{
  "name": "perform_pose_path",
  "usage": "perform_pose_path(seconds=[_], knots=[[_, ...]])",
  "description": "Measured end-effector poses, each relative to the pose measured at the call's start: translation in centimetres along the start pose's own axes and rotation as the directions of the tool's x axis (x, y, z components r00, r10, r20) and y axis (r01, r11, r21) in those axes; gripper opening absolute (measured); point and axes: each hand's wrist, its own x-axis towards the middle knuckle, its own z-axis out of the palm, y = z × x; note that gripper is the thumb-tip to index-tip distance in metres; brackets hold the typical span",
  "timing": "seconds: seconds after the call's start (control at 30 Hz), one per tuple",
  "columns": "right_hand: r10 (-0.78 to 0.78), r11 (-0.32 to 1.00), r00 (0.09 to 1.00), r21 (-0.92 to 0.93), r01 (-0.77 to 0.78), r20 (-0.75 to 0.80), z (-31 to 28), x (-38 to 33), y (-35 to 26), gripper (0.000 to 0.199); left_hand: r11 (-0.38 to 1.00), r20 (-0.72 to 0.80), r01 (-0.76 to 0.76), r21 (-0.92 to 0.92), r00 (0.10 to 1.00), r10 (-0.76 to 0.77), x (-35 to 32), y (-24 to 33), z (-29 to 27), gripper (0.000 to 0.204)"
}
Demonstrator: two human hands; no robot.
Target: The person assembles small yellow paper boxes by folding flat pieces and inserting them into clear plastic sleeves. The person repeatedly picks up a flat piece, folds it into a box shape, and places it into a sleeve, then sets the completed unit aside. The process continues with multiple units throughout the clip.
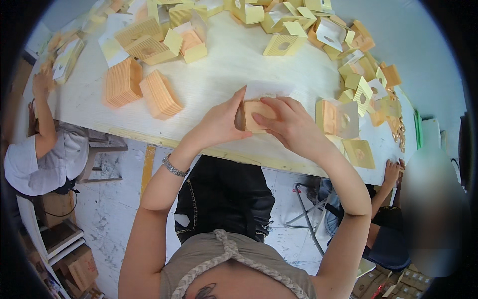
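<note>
Near the front edge of the table I have a small open carton (269,89) between my hands, its white flap standing up at the back. A peach-coloured insert (256,110) sits at its opening. My left hand (221,121) curves round the carton's left side, thumb toward the front. With thumb and fingers my right hand (296,127) grips the insert from the right. The hands partly cover the carton, so how deep the insert sits is hidden. To the left lie two stacks of ribbed peach inserts, one stack (160,94) nearer than the other stack (122,82).
Yellow open cartons (149,42) are heaped along the far side, with more cartons (363,94) at the right. One open carton (327,118) stands beside my right hand. A person (50,154) works at the left; another person's hands (393,172) are at the right edge.
</note>
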Motion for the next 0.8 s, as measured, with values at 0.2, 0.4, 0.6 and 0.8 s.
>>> perform_pose_path(seconds=[0.2, 0.4, 0.6, 0.8], knots=[[-0.064, 0.993, 0.998, -0.1, 0.065, 0.021, 0.5, -0.2, -0.2, 0.034, 0.998, 0.067, -0.066, 0.013, 0.996, 0.065, 0.4, -0.1, -0.2, 0.108], [-0.007, 0.998, 0.999, -0.064, 0.009, 0.033, -0.4, 0.1, -1.0, 0.037, 0.998, 0.062, -0.027, -0.059, 0.998, 0.031, 0.2, 0.1, -0.5, 0.104], [0.025, 0.997, 0.996, 0.064, -0.03, 0.088, -0.4, -0.3, 0.0, 0.039, 0.995, 0.059, -0.101, -0.024, 0.993, 0.102, 0.4, -0.3, -0.4, 0.092], [-0.052, 0.993, 0.993, 0.107, 0.041, 0.102, -0.5, -2.7, 2.6, 0.034, 0.998, 0.115, -0.021, 0.051, 0.993, 0.015, 0.5, 0.3, -0.5, 0.1]])
